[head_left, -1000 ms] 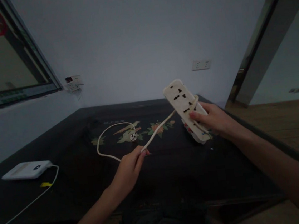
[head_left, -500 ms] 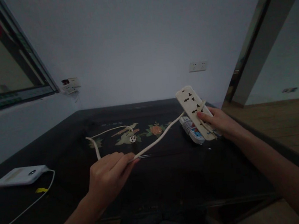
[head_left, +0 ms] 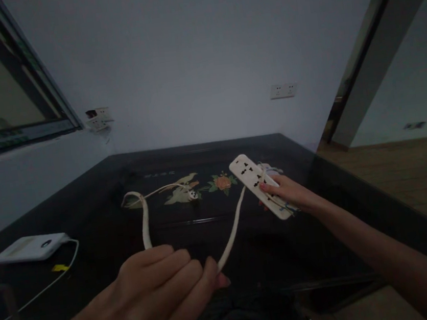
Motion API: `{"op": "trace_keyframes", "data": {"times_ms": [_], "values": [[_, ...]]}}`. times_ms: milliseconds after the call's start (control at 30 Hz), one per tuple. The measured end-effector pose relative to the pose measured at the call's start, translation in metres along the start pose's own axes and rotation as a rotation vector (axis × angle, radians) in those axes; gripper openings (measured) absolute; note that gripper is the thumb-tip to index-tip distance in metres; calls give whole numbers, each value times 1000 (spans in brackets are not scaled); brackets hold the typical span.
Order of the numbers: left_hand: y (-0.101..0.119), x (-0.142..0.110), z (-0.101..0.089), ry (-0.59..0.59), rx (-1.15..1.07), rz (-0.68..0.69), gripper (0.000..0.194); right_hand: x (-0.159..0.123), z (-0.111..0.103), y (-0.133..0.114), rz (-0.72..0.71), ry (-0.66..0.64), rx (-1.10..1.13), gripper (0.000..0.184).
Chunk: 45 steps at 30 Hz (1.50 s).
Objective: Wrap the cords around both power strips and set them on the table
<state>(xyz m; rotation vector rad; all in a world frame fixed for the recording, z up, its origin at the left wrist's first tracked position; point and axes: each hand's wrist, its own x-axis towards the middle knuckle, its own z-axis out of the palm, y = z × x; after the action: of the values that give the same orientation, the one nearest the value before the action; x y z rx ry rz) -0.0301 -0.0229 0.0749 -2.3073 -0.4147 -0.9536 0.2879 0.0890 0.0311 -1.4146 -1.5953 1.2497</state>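
A white power strip [head_left: 252, 176] is gripped by my right hand [head_left: 288, 191], thumb on its socket face, tilted over the right part of the dark table. Its white cord [head_left: 232, 237] sags from the strip down to my left hand [head_left: 167, 293], whose fingers are closed around it close to me. Beyond the left hand the cord [head_left: 145, 221] loops up and back over the tabletop. It ends in a round white plug [head_left: 193, 194] lying on the painted bird. Thin wires show at the strip's near end. A second, smaller power strip [head_left: 272, 167] is mostly hidden behind the held one.
On the left of the black table [head_left: 114, 171] lies a white power bank [head_left: 31, 248] with a thin cable. A yellow scrap [head_left: 60, 268] is beside that cable. Wall sockets [head_left: 283, 90] are on the back wall; more outlets [head_left: 97, 119] sit near the window.
My left hand has drawn the cord toward me and lower. My right hand has moved the power strip left and down. The plug has shifted slightly right.
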Motion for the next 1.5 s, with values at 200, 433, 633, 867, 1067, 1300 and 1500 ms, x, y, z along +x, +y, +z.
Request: {"op": "trace_keyframes", "data": {"times_ms": [200, 433, 633, 867, 1067, 1300, 1500], "values": [[8, 16, -16, -112, 34, -73, 18, 7, 31, 11, -101, -115, -258, 46], [-43, 69, -12, -164, -182, 210, 20, 6, 58, -1, -183, -219, -643, 45], [-58, 76, 3, -143, -160, 181, 28, 0, 82, -23, -253, -303, -973, 54], [-81, 75, 16, -211, -240, 13, 30, -15, 97, -41, -295, -327, -1164, 68], [-90, 72, 31, -252, -405, -151, 26, -26, 104, -55, -328, -329, -1282, 62], [-103, 67, 43, -302, -526, -302, 26, -39, 107, -55, -417, -322, -1299, 58], [-120, 56, 63, -342, -762, -549, 27, -53, 103, -69, -553, -259, -1326, 48]]}}
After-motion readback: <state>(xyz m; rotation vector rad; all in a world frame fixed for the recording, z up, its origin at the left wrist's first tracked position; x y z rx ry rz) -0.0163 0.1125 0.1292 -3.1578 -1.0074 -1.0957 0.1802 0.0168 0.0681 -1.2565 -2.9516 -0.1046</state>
